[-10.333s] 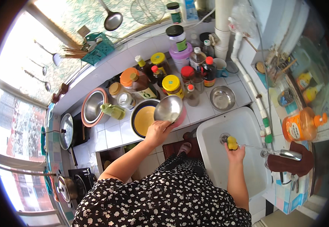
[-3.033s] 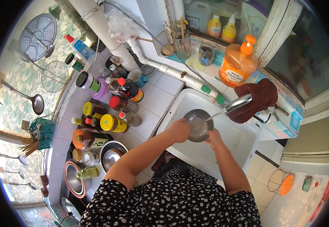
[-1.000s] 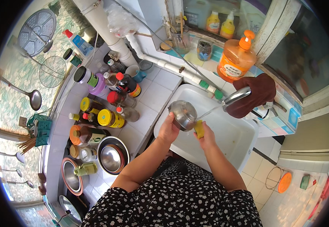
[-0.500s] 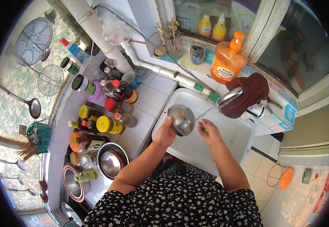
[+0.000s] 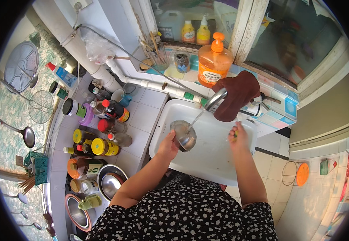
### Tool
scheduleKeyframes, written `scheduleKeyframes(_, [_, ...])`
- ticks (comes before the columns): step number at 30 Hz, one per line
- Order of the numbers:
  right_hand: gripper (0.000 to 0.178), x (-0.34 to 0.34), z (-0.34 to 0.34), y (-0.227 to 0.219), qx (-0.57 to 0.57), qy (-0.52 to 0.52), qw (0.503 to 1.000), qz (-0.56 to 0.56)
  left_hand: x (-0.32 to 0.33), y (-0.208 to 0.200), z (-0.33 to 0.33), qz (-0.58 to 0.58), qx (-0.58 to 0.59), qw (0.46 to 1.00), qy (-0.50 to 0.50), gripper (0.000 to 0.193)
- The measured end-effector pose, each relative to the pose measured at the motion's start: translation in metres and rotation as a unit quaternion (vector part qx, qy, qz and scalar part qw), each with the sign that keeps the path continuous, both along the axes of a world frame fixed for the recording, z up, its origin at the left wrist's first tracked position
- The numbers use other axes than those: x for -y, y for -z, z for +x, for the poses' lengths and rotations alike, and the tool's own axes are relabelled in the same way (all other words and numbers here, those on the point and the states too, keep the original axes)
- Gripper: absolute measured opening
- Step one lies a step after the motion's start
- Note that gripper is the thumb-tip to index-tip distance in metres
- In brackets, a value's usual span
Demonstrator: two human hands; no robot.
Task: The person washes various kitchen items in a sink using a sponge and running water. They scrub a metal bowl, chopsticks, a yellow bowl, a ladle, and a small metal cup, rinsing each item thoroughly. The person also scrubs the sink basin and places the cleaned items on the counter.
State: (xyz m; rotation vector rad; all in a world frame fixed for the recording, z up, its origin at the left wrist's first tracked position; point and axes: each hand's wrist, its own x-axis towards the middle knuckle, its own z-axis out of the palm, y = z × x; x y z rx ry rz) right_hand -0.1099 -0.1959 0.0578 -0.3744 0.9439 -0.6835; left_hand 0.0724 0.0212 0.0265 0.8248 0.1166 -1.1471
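Observation:
A small shiny metal bowl (image 5: 185, 140) is tilted over the white sink (image 5: 206, 160), and my left hand (image 5: 168, 148) is closed on its near left side. From the metal faucet (image 5: 216, 99) a stream of water runs into the bowl. My right hand (image 5: 240, 138), a bit smeared by motion, is closed over the right part of the sink. Between its fingers shows a small green and yellow thing (image 5: 235, 133), possibly a scrap of sponge; most of it is covered. A dark brown cloth (image 5: 238, 94) drapes over the faucet.
Bottles and jars (image 5: 106, 146) crowd the tiled counter at left, near a nested set of metal bowls (image 5: 112, 182). An orange pump bottle (image 5: 212, 64) stands on the ledge behind the sink. A white pipe (image 5: 142, 83) runs along the wall. Ladles (image 5: 27, 136) hang at far left.
My right hand has moved away from the bowl to the right, keeping the green and yellow thing. The bowl is now under the water stream. The whole view has shifted slightly.

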Motion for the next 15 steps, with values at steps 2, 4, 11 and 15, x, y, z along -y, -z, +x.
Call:
scheduleKeyframes(2, [0.017, 0.029, -0.010, -0.017, 0.041, 0.096, 0.993, -0.053, 0.002, -0.008, -0.003, 0.045, -0.006, 0.999, -0.016, 0.037])
scheduleKeyframes(4, [0.020, 0.061, -0.015, -0.033, 0.074, 0.166, 0.980, -0.083, 0.003, -0.017, -0.003, 0.032, 0.012, 0.999, -0.010, 0.037])
scheduleKeyframes(11, [0.017, 0.106, -0.016, -0.051, 0.056, 0.206, 0.973, -0.086, -0.001, -0.010, 0.015, -0.031, 0.033, 0.999, -0.010, 0.039])
scheduleKeyframes(15, [0.010, 0.102, -0.016, -0.049, 0.048, 0.207, 0.974, -0.085, -0.001, -0.029, 0.020, -0.039, 0.049, 0.998, -0.024, 0.039])
